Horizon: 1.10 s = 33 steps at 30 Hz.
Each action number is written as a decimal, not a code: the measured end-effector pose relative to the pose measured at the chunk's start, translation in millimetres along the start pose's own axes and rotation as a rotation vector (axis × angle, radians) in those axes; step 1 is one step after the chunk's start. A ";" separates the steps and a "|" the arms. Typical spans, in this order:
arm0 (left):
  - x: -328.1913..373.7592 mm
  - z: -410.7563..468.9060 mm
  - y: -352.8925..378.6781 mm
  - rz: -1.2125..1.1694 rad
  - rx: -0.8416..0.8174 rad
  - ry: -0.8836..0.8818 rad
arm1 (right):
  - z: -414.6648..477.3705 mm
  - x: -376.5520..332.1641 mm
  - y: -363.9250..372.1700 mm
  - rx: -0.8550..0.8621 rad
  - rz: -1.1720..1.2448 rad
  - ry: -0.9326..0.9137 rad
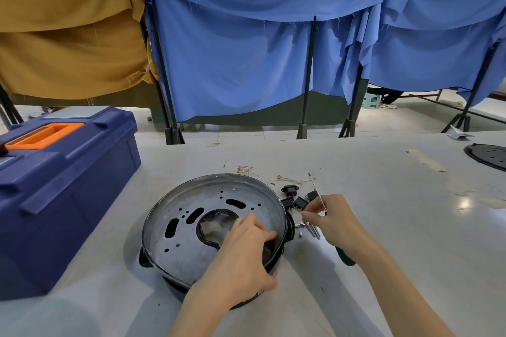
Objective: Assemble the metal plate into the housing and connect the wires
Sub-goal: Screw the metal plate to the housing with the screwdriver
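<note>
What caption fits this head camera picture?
Left hand rests on the metal plate in the housing; right hand pinches a thin strip.

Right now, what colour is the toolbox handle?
The handle is orange; the head view shows it.

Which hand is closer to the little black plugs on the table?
Right. The right hand, pinching a thin metal stick, sits just beside the black plugs. The left hand lies on the metal plate, farther off to their left.
</note>
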<state>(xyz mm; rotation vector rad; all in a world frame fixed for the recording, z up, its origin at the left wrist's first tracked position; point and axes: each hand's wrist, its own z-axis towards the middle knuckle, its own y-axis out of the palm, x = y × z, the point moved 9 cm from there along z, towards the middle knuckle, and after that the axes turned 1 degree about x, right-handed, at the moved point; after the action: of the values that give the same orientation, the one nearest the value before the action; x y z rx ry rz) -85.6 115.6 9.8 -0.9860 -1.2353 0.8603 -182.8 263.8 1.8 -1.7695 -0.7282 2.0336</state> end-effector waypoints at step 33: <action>9.1 24.1 -49.0 0.076 -0.222 -0.047 | -28.4 7.0 31.1 -0.191 0.984 0.237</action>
<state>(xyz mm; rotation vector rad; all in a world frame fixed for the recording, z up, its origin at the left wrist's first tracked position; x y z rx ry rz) -107.9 110.0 60.2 -1.2030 -1.3617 0.8212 -153.7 247.0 -24.5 -2.7840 0.0894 2.2386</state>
